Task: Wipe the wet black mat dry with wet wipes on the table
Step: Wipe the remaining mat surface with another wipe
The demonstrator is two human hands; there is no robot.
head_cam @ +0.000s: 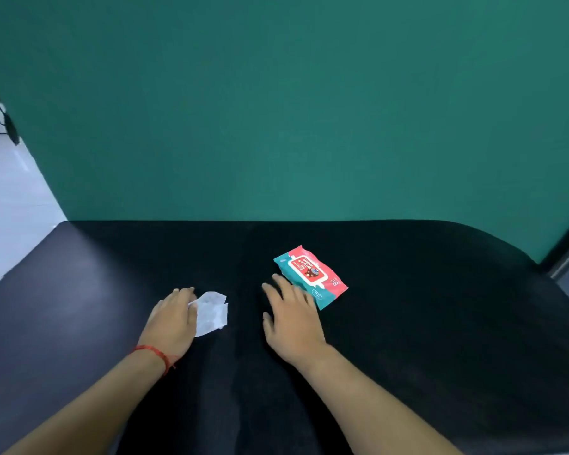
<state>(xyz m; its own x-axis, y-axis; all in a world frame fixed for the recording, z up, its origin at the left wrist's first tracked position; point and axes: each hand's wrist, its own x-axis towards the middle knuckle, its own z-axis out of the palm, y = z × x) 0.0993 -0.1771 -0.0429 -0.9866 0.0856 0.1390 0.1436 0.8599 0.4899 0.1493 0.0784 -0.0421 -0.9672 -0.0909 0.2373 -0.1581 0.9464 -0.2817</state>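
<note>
Black mat point(440, 323) 1 | white wipe point(212, 311) 1, under left hand point(173, 318) | pack point(311, 274) 1

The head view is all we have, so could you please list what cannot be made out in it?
Wet wipe: its left part lies under the left hand; pressing or pinching cannot be told.
Wipes pack: print too small and blurred; the right hand covers its near corner.
Black mat: too dark to show wet patches; the bottom edge cuts off its near side.
</note>
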